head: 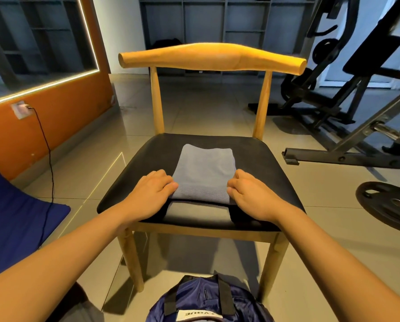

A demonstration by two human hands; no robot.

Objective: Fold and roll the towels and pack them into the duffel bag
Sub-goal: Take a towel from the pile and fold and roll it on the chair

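A folded grey-blue towel lies on the black seat of a wooden chair, its near end curled up into the start of a roll. My left hand grips the roll's left end with curled fingers. My right hand grips the roll's right end the same way. A navy duffel bag with black straps sits on the floor below the chair's front edge, partly cut off by the frame.
A black weight bench and frame stand at the right, with a weight plate on the floor. A blue mat lies at the left by an orange wall with a cable. Grey tiled floor surrounds the chair.
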